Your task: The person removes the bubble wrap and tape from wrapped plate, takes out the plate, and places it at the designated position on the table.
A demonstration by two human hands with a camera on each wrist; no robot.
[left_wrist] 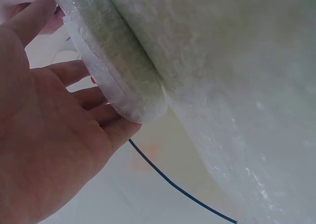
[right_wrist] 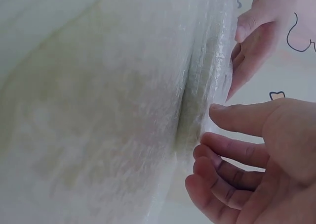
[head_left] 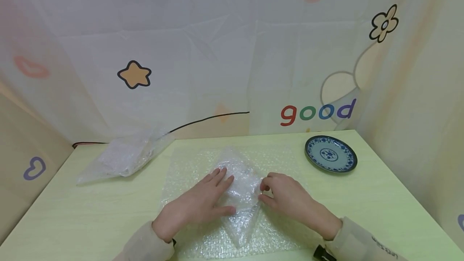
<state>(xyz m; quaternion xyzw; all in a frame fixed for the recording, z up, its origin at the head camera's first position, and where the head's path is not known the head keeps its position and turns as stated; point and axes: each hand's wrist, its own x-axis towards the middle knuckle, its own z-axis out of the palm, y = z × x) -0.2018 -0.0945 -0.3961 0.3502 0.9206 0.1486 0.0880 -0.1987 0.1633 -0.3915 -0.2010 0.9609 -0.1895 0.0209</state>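
Observation:
A folded packet of clear bubble wrap (head_left: 241, 184) lies roughly diamond-shaped on a larger flat sheet of bubble wrap (head_left: 286, 237). What may be inside it cannot be made out. On the packet's left part rests my left hand (head_left: 201, 202), fingers spread and fairly straight; in the left wrist view its fingertips lie along the packet's edge. My right hand (head_left: 290, 194) is at the right edge, thumb and bent fingertips touching the wrap. The right wrist view shows a gap between that thumb (right_wrist: 237, 117) and the loosely curled fingers.
A blue-patterned plate (head_left: 330, 154) stands at the table's back right. Toward the back left lies a clear plastic bag (head_left: 127, 156) of crumpled wrap. Behind the pale green table (head_left: 391, 212) hangs a printed curtain (head_left: 217, 51), with more curtain at both sides.

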